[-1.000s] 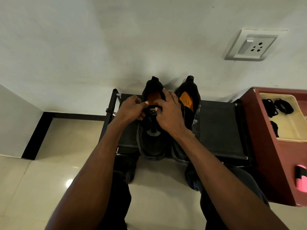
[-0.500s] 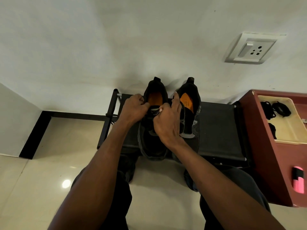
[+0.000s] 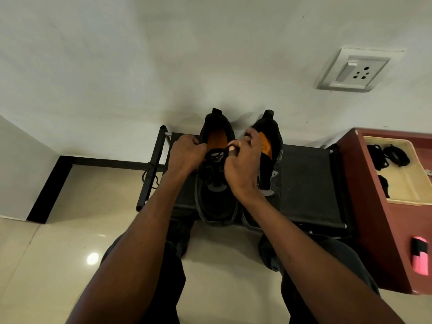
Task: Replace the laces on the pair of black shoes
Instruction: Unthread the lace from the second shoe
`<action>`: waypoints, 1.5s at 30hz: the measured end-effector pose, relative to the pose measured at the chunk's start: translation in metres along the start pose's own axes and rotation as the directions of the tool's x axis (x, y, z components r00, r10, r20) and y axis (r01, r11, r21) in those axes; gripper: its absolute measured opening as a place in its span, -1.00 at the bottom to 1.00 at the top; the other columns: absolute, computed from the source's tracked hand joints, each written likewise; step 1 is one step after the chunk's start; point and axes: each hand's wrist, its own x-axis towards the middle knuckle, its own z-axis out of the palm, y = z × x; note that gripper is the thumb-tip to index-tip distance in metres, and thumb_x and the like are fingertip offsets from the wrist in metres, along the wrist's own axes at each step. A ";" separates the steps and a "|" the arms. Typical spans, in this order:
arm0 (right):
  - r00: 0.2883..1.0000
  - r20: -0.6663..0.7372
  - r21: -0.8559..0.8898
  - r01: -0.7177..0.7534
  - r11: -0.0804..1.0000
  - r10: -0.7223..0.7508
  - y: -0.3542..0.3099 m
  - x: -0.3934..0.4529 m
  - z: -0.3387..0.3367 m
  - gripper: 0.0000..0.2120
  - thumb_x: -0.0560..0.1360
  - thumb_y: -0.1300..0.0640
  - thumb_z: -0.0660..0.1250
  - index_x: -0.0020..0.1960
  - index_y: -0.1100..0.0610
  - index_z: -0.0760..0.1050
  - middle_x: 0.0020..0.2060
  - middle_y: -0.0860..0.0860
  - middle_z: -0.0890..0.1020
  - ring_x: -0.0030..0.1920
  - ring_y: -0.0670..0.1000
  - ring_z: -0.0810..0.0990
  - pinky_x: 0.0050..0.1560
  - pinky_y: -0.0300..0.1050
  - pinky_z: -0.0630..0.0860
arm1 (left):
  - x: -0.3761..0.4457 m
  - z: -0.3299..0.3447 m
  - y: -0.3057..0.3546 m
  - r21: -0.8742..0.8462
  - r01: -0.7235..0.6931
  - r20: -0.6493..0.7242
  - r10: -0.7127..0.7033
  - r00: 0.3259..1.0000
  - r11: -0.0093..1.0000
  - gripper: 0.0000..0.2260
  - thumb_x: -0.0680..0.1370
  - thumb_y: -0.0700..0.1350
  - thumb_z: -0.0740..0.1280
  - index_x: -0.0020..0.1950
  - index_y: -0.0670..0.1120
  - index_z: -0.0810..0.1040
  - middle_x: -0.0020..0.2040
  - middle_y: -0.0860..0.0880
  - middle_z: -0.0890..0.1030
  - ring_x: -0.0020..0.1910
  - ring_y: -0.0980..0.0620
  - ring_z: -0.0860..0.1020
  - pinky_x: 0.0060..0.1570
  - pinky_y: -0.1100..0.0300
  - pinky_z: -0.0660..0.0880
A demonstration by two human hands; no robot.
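Two black shoes (image 3: pixel 216 197) (orange insoles) stand side by side, heels at the wall, black lace (image 3: pixel 216 152) across the left one's tongue

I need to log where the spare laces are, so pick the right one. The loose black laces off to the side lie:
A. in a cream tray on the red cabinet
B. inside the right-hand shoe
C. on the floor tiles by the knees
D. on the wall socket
A: the bundled black laces lie inside the cream tray on top of the red cabinet, right of the shoe rack.
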 end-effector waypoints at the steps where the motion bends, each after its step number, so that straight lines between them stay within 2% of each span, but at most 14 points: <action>1: 0.995 -0.013 0.069 -0.098 0.993 0.100 -0.004 0.001 -0.003 -0.84 0.56 0.37 0.23 0.04 0.27 0.57 0.46 0.08 0.28 0.38 0.01 0.37 0.16 -0.49 0.36 | 0.000 -0.001 0.000 -0.013 0.005 0.005 -0.005 1.000 1.000 -0.87 0.53 -0.13 0.32 -0.18 -0.16 0.53 -0.31 -0.11 0.68 -0.44 0.00 0.58 -0.32 0.15 0.51; 5: 0.998 -0.013 -0.064 0.056 0.996 -0.057 -0.004 0.006 -0.009 -0.65 0.47 0.37 0.25 0.23 0.20 0.52 0.50 0.12 0.24 0.48 0.09 0.25 0.42 -0.12 0.36 | -0.002 -0.002 -0.001 -0.058 0.020 0.004 -0.019 1.000 0.998 -0.84 0.55 -0.15 0.31 -0.22 -0.13 0.50 -0.36 -0.10 0.67 -0.54 0.06 0.56 -0.38 0.20 0.44; 7: 0.937 0.182 -0.251 0.338 0.907 -0.298 -0.001 0.006 -0.006 -0.62 0.42 0.32 0.28 0.21 0.17 0.57 0.53 0.16 0.24 0.54 0.20 0.12 0.51 0.15 0.20 | -0.003 -0.002 -0.001 -0.059 0.016 -0.010 -0.016 1.000 0.998 -0.83 0.54 -0.16 0.31 -0.25 -0.13 0.50 -0.36 -0.10 0.67 -0.53 0.05 0.57 -0.43 0.21 0.43; 11: 0.836 0.469 -0.391 0.487 0.781 -0.287 0.009 -0.002 0.005 -0.80 0.50 0.23 0.33 0.08 0.17 0.66 0.57 0.14 0.18 0.58 0.20 0.00 0.51 0.19 -0.01 | -0.004 0.000 0.003 0.000 0.000 -0.061 0.000 0.998 1.000 -0.82 0.52 -0.17 0.31 -0.26 -0.20 0.55 -0.35 -0.17 0.65 -0.42 -0.10 0.62 -0.33 0.04 0.59; 15: 0.898 0.232 -0.370 0.437 0.820 -0.374 0.007 0.003 0.003 -0.90 0.51 0.29 0.31 -0.04 0.25 0.60 0.44 0.20 0.38 0.47 0.21 0.26 0.47 0.18 0.20 | -0.006 -0.002 0.005 0.160 -0.055 -0.119 0.075 0.990 0.986 -0.81 0.48 -0.19 0.30 -0.33 -0.15 0.42 -0.43 -0.05 0.47 -0.43 -0.01 0.44 -0.40 0.15 0.32; 18: 0.979 -0.184 -0.121 0.070 0.990 -0.092 0.004 0.019 -0.011 -0.88 0.57 0.32 0.23 -0.02 0.29 0.55 0.31 0.18 0.43 0.31 0.13 0.41 0.35 -0.11 0.33 | -0.006 -0.008 0.002 0.193 -0.052 -0.126 0.078 0.989 0.980 -0.83 0.48 -0.20 0.29 -0.32 -0.16 0.42 -0.42 -0.06 0.48 -0.40 -0.06 0.47 -0.41 0.15 0.36; 21: 0.949 -0.306 -0.014 -0.087 0.996 0.078 0.008 0.028 -0.017 -0.87 0.55 0.35 0.24 0.04 0.26 0.53 0.23 0.14 0.43 0.23 0.14 0.46 0.26 -0.13 0.41 | -0.005 -0.009 -0.001 0.122 -0.044 -0.109 0.057 0.992 0.992 -0.82 0.48 -0.19 0.29 -0.23 -0.30 0.53 -0.32 -0.22 0.63 -0.29 -0.17 0.63 -0.21 -0.05 0.59; 25: 0.922 0.093 -0.295 0.387 0.874 -0.377 0.006 0.019 -0.003 -0.66 0.47 0.32 0.27 0.23 0.20 0.53 0.29 0.17 0.45 0.32 0.16 0.38 0.37 0.07 0.36 | -0.004 -0.007 0.000 0.094 -0.038 -0.107 0.048 0.993 0.995 -0.80 0.45 -0.18 0.30 -0.19 -0.33 0.56 -0.29 -0.25 0.65 -0.28 -0.21 0.64 -0.18 -0.15 0.60; 29: 0.826 0.412 -0.391 0.541 0.744 -0.385 0.011 -0.003 0.016 -0.69 0.34 0.30 0.39 0.08 0.19 0.64 0.47 0.19 0.34 0.47 0.25 0.19 0.37 0.24 0.17 | -0.003 -0.009 -0.001 0.084 -0.018 -0.090 0.025 0.996 0.996 -0.82 0.49 -0.14 0.32 -0.13 -0.26 0.59 -0.26 -0.20 0.66 -0.27 -0.18 0.65 -0.15 -0.13 0.63; 34: 0.908 0.044 -0.369 0.402 0.838 -0.417 0.005 0.021 -0.002 -0.87 0.44 0.34 0.34 -0.11 0.20 0.64 0.32 0.15 0.51 0.36 0.20 0.41 0.33 0.20 0.32 | -0.003 -0.012 -0.005 0.046 0.009 -0.080 -0.005 0.997 0.999 -0.86 0.50 -0.16 0.31 -0.11 -0.24 0.59 -0.30 -0.15 0.68 -0.31 -0.14 0.66 -0.17 -0.11 0.65; 37: 0.928 -0.372 -0.104 -0.024 0.994 -0.016 0.008 0.047 -0.031 -0.83 0.54 0.32 0.26 0.03 0.26 0.61 0.20 0.12 0.54 0.14 0.07 0.48 0.22 0.07 0.44 | -0.003 -0.012 -0.005 0.021 0.024 -0.064 -0.023 0.998 0.999 -0.88 0.52 -0.17 0.31 -0.12 -0.21 0.59 -0.35 -0.08 0.67 -0.35 -0.08 0.67 -0.17 -0.07 0.66; 40: 0.875 -0.463 -0.082 -0.201 0.976 0.141 0.012 0.054 -0.039 -0.80 0.57 0.31 0.20 0.08 0.28 0.58 0.26 0.15 0.49 0.24 0.15 0.44 0.26 0.13 0.40 | -0.004 -0.010 -0.005 0.015 0.023 -0.067 -0.022 0.997 1.000 -0.87 0.52 -0.17 0.31 -0.14 -0.21 0.59 -0.37 -0.06 0.67 -0.36 -0.07 0.66 -0.17 -0.08 0.66; 42: 0.925 -0.376 -0.231 -0.032 0.972 -0.059 0.008 0.046 -0.032 -0.76 0.55 0.29 0.21 0.14 0.23 0.57 0.37 0.18 0.43 0.38 0.19 0.36 0.35 0.12 0.34 | -0.004 -0.009 -0.005 0.018 0.018 -0.065 -0.017 0.998 1.000 -0.87 0.52 -0.17 0.31 -0.13 -0.21 0.59 -0.36 -0.07 0.67 -0.36 -0.07 0.66 -0.17 -0.09 0.65; 45: 0.918 0.184 -0.379 0.396 0.836 -0.352 0.002 0.022 -0.006 -0.65 0.46 0.29 0.28 0.22 0.13 0.55 0.52 0.16 0.26 0.53 0.23 0.12 0.45 0.22 0.15 | -0.004 -0.009 -0.004 0.044 0.011 -0.073 -0.007 0.997 0.999 -0.87 0.50 -0.15 0.31 -0.12 -0.21 0.58 -0.31 -0.12 0.67 -0.33 -0.11 0.65 -0.16 -0.09 0.65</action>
